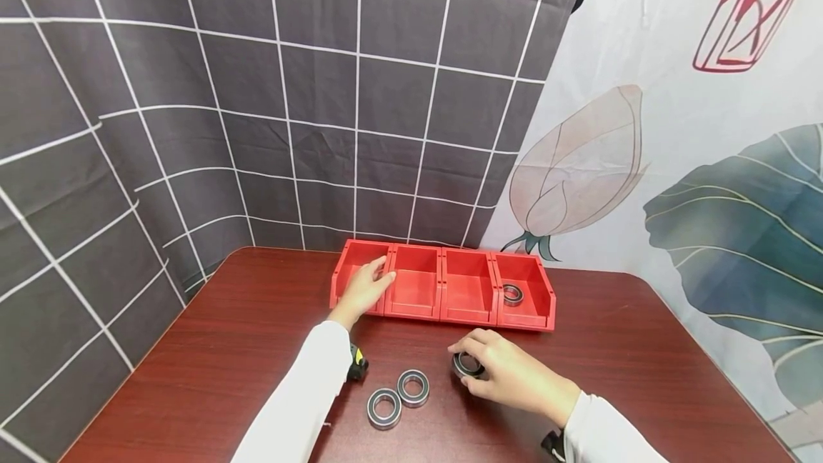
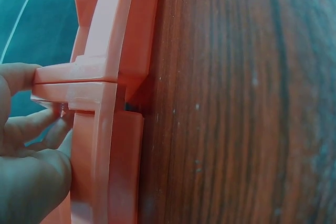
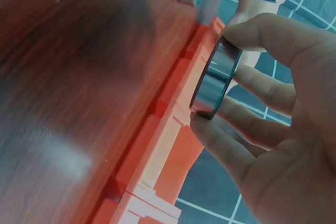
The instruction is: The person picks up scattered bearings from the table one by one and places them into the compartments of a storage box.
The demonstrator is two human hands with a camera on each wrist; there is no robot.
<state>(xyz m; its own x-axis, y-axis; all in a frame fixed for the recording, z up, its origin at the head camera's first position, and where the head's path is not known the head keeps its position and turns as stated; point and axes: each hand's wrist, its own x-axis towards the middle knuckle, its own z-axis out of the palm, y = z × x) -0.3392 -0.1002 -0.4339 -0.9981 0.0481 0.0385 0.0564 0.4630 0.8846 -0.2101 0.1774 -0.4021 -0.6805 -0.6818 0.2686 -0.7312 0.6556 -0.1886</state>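
Note:
My right hand holds a ball bearing above the table, short of the red bins. In the right wrist view, thumb and fingertips pinch the rim of this bearing. My left hand is at the left end of the row of red bins, its fingers around the divider between the two leftmost bins. The left wrist view has the fingers and thumb on either side of that divider. Another bearing lies inside the rightmost bin.
Two more bearings lie side by side on the dark red wooden table, between the forearms. A grey checked cloth hangs behind the bins, beside a white cloth with a flower print.

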